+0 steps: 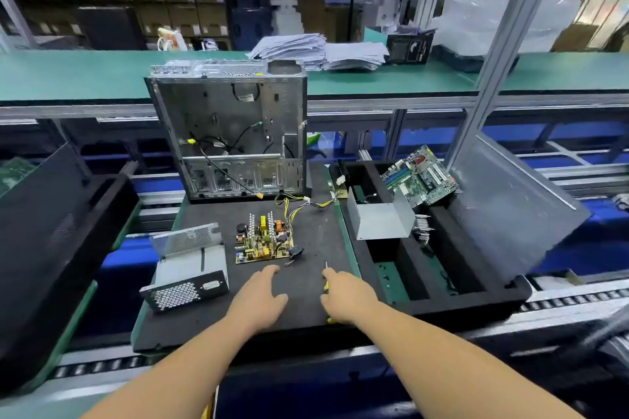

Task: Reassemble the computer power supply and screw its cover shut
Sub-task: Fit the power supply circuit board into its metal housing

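Note:
The power supply's circuit board (263,239) lies bare on the black mat (313,241), its wire bundle (299,206) trailing back and right. To its left sits the open metal housing (189,265) with a honeycomb grille at the front. The bent silver cover (381,219) stands in the black foam tray (439,286) on the right. My left hand (260,299) hovers flat and relaxed just in front of the board. My right hand (347,296) grips a yellow-handled screwdriver (326,274), its tip pointing away from me.
An empty computer case (231,133) stands open at the back of the mat. A motherboard (420,177) leans in the foam tray, and a grey side panel (510,207) leans further right. A conveyor with rollers runs along the near edge.

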